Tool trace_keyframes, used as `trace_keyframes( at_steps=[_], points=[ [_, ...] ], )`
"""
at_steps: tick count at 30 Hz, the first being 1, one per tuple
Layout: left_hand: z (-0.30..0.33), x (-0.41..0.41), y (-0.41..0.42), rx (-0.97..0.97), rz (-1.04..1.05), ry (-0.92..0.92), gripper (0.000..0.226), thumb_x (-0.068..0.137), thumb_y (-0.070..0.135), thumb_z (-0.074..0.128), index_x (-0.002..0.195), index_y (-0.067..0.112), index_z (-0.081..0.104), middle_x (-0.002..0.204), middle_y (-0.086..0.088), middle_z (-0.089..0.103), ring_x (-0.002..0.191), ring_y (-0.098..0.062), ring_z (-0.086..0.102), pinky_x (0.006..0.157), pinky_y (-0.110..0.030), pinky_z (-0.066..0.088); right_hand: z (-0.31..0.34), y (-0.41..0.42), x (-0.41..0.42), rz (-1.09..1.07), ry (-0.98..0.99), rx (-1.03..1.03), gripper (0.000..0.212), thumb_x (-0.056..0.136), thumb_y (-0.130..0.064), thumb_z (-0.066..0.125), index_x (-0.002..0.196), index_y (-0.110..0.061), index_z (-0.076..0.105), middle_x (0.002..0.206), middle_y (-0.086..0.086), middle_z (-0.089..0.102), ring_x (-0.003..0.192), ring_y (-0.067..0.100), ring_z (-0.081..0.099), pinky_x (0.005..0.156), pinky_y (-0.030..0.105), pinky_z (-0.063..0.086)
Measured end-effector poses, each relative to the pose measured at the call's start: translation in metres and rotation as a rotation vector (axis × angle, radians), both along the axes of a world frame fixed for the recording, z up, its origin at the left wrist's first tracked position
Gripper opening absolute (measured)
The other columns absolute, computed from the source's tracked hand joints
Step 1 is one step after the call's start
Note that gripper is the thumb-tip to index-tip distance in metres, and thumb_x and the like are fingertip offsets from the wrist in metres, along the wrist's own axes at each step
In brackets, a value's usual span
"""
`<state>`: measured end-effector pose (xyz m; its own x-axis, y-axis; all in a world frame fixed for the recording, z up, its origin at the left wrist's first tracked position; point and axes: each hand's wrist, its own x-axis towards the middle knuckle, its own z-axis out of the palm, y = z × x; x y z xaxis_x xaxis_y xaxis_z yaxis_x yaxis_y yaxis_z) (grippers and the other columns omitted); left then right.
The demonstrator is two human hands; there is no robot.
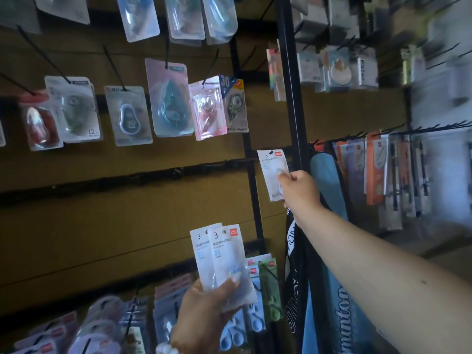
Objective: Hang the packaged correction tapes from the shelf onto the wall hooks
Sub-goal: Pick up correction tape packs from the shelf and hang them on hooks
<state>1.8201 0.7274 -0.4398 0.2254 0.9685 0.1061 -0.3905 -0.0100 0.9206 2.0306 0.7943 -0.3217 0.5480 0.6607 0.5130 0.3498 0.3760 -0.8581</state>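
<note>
Three flat white plastic-sleeved correction tape packets are showing: the right hand (297, 187) is pinching one (272, 172) by its lower half, raised near the black wall rail (153, 175), while the left hand (207, 310) is gripping two (222, 261) fanned. They are likely handling as light, thin, flexible and slippery. Red "deli" corner logos, handwritten "3" and "6m" are reading clearly.
</note>
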Motion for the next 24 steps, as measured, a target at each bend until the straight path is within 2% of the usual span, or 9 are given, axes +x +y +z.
trace_keyframes(
  at_steps=[3, 7, 10, 13, 14, 16, 19, 22, 24],
  points=[
    [-0.001, 0.005, 0.0, 0.009, 0.005, -0.011, 0.055, 0.058, 0.004, 0.074, 0.113, 0.001, 0.065, 0.099, -0.021, 0.076, 0.083, -0.036, 0.075, 0.066, -0.043, 0.058, 0.007, 0.004, -0.001, -0.016, -0.028, -0.064, 0.042, 0.094, -0.04, 0.051, 0.092, -0.001, 0.065, 0.087, 0.013, 0.07, 0.071, 0.031, 0.069, 0.064, 0.036, 0.055],
    [0.006, 0.013, -0.004, 0.021, -0.015, -0.015, 0.044, 0.061, 0.006, 0.072, 0.105, 0.001, 0.066, 0.087, -0.018, 0.078, 0.067, -0.028, 0.076, 0.05, -0.033, 0.058, 0.018, 0.017, -0.006, 0.033, -0.02, -0.256, 0.04, 0.093, -0.043, 0.053, 0.103, -0.004, 0.055, 0.099, 0.012, 0.068, 0.065, 0.026, 0.07, 0.05, 0.025, 0.053],
    [0.013, 0.016, -0.005, 0.047, -0.012, -0.063, 0.042, 0.063, 0.005, 0.069, 0.104, 0.0, 0.066, 0.087, -0.017, 0.078, 0.067, -0.026, 0.076, 0.049, -0.029, 0.057, 0.012, 0.014, -0.011, 0.048, 0.081, -0.358, 0.053, 0.09, -0.047, 0.056, 0.118, -0.004, 0.041, 0.101, 0.011, 0.062, 0.077, 0.027, 0.068, 0.068, 0.035, 0.059],
    [0.016, 0.015, -0.006, 0.087, -0.002, -0.088, 0.037, 0.064, 0.005, 0.068, 0.101, 0.0, 0.067, 0.085, -0.015, 0.078, 0.067, -0.024, 0.076, 0.049, -0.027, 0.057, -0.014, -0.014, -0.026, -0.087, -0.062, -0.324, 0.064, 0.087, -0.054, 0.056, 0.125, -0.008, 0.036, 0.102, 0.005, 0.057, 0.071, 0.018, 0.056, 0.055, 0.027, 0.045],
    [0.017, 0.015, -0.007, 0.095, -0.002, -0.089, 0.037, 0.065, 0.006, 0.068, 0.101, 0.0, 0.067, 0.084, -0.015, 0.078, 0.067, -0.025, 0.076, 0.049, -0.028, 0.058, -0.026, -0.025, -0.033, -0.047, -0.109, -0.281, 0.063, 0.085, -0.058, 0.056, 0.123, -0.01, 0.041, 0.103, 0.002, 0.056, 0.075, 0.017, 0.055, 0.056, 0.026, 0.041],
    [0.019, 0.017, -0.007, 0.111, -0.001, -0.088, 0.038, 0.066, 0.006, 0.068, 0.103, -0.001, 0.067, 0.085, -0.014, 0.078, 0.068, -0.024, 0.076, 0.051, -0.028, 0.058, -0.048, -0.046, -0.05, 0.176, -0.148, -0.281, 0.053, 0.082, -0.061, 0.056, 0.109, -0.015, 0.054, 0.1, -0.003, 0.062, 0.085, 0.017, 0.06, 0.066, 0.028, 0.047],
    [0.021, 0.023, -0.01, 0.143, -0.003, -0.079, 0.034, 0.068, 0.007, 0.068, 0.101, 0.002, 0.069, 0.089, -0.015, 0.078, 0.072, -0.023, 0.076, 0.054, -0.026, 0.059, -0.068, -0.061, -0.063, 0.494, -0.028, -0.338, 0.04, 0.08, -0.052, 0.066, 0.094, -0.015, 0.067, 0.094, 0.002, 0.072, 0.09, 0.021, 0.069, 0.084, 0.039, 0.056],
    [0.023, 0.028, -0.014, 0.142, -0.002, -0.074, 0.032, 0.071, 0.009, 0.068, 0.102, 0.004, 0.07, 0.091, -0.014, 0.078, 0.075, -0.023, 0.076, 0.056, -0.025, 0.058, -0.072, -0.058, -0.062, 0.502, 0.006, -0.294, 0.056, 0.068, -0.056, 0.069, 0.091, -0.004, 0.067, 0.094, 0.013, 0.073, 0.09, 0.031, 0.07, 0.088, 0.046, 0.055],
    [0.022, 0.028, -0.014, 0.127, 0.037, -0.066, 0.026, 0.08, 0.011, 0.066, 0.105, 0.005, 0.07, 0.091, -0.01, 0.079, 0.072, -0.019, 0.075, 0.06, -0.027, 0.057, -0.069, -0.055, -0.061, 0.458, -0.014, -0.255, 0.053, 0.074, -0.05, 0.068, 0.088, 0.001, 0.063, 0.084, 0.012, 0.07, 0.078, 0.026, 0.067, 0.078, 0.037, 0.053]
  ],
)
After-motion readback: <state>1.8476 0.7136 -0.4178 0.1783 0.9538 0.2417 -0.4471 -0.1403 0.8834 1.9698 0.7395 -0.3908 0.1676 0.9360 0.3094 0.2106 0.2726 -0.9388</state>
